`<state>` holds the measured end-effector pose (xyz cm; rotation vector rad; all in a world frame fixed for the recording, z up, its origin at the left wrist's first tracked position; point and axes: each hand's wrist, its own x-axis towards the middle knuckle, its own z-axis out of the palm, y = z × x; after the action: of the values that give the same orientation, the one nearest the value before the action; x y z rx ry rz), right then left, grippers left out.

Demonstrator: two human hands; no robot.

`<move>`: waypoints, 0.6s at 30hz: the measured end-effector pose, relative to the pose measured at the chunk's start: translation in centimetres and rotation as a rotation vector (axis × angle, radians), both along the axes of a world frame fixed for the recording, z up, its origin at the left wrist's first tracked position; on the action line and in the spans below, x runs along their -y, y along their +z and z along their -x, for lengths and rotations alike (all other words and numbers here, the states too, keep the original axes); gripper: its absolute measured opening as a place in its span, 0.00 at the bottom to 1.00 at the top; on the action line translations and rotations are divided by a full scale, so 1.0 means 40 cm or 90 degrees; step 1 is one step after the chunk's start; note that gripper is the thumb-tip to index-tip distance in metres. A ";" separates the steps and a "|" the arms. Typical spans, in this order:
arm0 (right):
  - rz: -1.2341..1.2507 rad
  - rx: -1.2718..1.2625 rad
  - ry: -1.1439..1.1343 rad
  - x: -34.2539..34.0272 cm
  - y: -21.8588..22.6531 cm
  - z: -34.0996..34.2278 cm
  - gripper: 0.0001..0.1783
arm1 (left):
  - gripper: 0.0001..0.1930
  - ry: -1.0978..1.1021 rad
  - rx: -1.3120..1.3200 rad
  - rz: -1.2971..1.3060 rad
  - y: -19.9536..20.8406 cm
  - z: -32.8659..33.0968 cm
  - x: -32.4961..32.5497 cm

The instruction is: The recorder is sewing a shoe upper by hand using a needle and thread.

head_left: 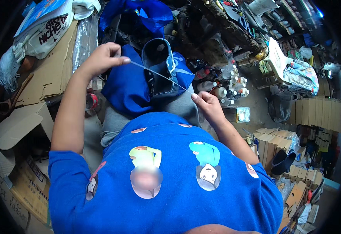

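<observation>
A thin pale thread [141,66] runs taut on a slant between my two hands. My left hand [105,59], raised at the upper left, pinches one end between thumb and fingers. Lower and to the right, my right hand [208,104] is closed on the other end. Beneath the thread a dark shoe [163,87] with pale stitching and a wide opening rests on my lap. Blue cloth [125,87] lies under and around the shoe. Whether the thread is fastened to the shoe, I cannot tell.
Several bottles [222,92] crowd the floor to the right. Beyond them stands a white plastic chair [275,58] with patterned fabric. Flattened cardboard [45,82] and an open carton [16,126] lie at the left. Stacked boxes [272,142] and dark footwear [282,161] are at the lower right.
</observation>
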<state>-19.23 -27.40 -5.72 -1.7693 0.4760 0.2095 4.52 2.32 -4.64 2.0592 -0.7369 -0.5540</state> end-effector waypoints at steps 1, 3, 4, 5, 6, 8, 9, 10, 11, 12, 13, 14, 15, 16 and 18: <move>0.017 -0.001 -0.016 0.009 -0.022 0.018 0.25 | 0.21 0.015 -0.005 0.002 -0.019 -0.025 0.011; 0.028 -0.021 -0.020 0.029 -0.035 0.046 0.26 | 0.23 0.031 -0.011 0.005 -0.075 -0.075 0.030; 0.038 -0.042 -0.025 0.036 -0.040 0.058 0.26 | 0.23 0.062 0.002 -0.011 -0.115 -0.102 0.030; 0.044 -0.028 -0.025 0.045 -0.050 0.071 0.26 | 0.24 0.086 0.012 -0.028 -0.143 -0.125 0.043; 0.046 -0.030 -0.029 0.046 -0.050 0.080 0.26 | 0.24 0.082 0.010 -0.027 -0.156 -0.132 0.057; 0.071 0.023 -0.006 0.047 -0.049 0.095 0.26 | 0.24 0.138 0.101 -0.055 -0.180 -0.140 0.073; 0.107 0.055 0.012 0.039 -0.042 0.102 0.25 | 0.25 0.169 0.145 -0.041 -0.195 -0.137 0.080; 0.107 0.052 0.011 0.043 -0.036 0.106 0.25 | 0.25 0.167 0.142 -0.042 -0.201 -0.144 0.075; 0.169 0.065 0.040 0.055 -0.031 0.107 0.24 | 0.26 0.163 0.117 -0.050 -0.205 -0.161 0.060; 0.231 0.081 0.067 0.066 -0.027 0.104 0.24 | 0.26 0.156 0.096 -0.058 -0.199 -0.181 0.049; 0.259 0.079 0.083 0.075 -0.037 0.104 0.22 | 0.27 0.163 0.082 -0.035 -0.206 -0.180 0.045; 0.258 0.081 0.082 0.075 -0.031 0.110 0.22 | 0.25 0.178 0.101 -0.019 -0.224 -0.152 0.035; 0.139 0.008 0.066 0.077 -0.025 0.107 0.21 | 0.25 0.178 0.104 -0.009 -0.217 -0.150 0.026; 0.017 -0.069 0.051 0.075 -0.017 0.108 0.20 | 0.25 0.179 0.102 -0.003 -0.210 -0.136 0.014; -0.039 -0.132 0.160 0.084 0.048 0.102 0.15 | 0.21 0.265 0.025 0.150 -0.170 -0.109 -0.007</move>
<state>-23.31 -30.76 -3.78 -1.7522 0.3891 0.5820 8.89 2.58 -11.44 1.9307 -0.3564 -0.1818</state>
